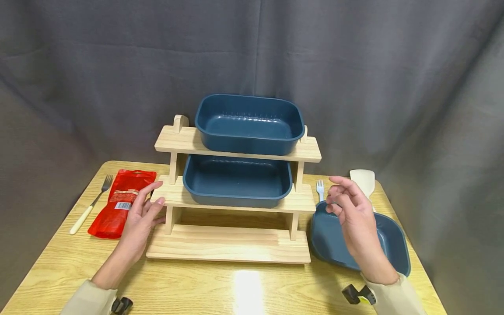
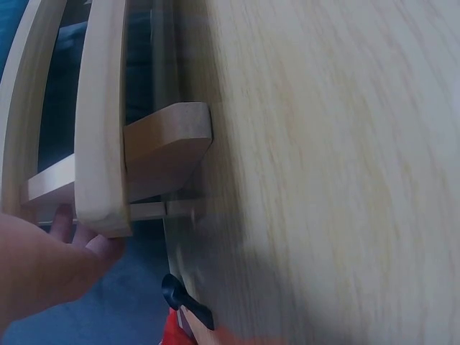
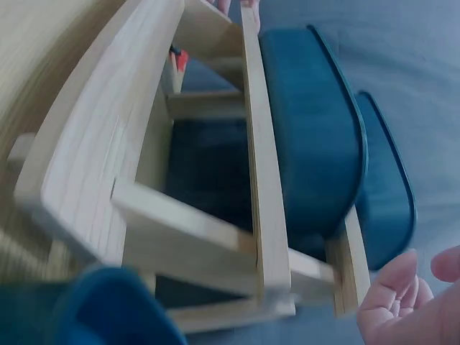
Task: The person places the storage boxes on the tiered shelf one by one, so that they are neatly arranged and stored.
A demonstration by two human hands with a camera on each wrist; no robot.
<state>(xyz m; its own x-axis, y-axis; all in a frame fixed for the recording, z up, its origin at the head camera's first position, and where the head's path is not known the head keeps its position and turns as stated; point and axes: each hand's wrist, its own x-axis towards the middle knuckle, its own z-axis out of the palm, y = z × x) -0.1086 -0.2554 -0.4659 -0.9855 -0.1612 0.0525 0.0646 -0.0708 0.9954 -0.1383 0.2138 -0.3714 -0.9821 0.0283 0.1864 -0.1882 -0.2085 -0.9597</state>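
Three-tier wooden shelf [image 1: 228, 246] stands on the worktop [image 1: 189, 286]. Upper blue tub [image 1: 252, 144] on the top tier; middle blue tub [image 1: 236, 200] on the tier below. Left hand [image 1: 138, 218] at the left end of the middle tier, thumb and fingers appearing to pinch the board; contact partly hidden. Right hand [image 1: 354, 221] holds nothing: fingers bent, thumb apart, over the third blue tub [image 1: 393, 238], right of the shelf. Red pouch [image 1: 122, 197], left side: pale print and a white barcode panel [image 1: 123, 205], lettering too small to read.
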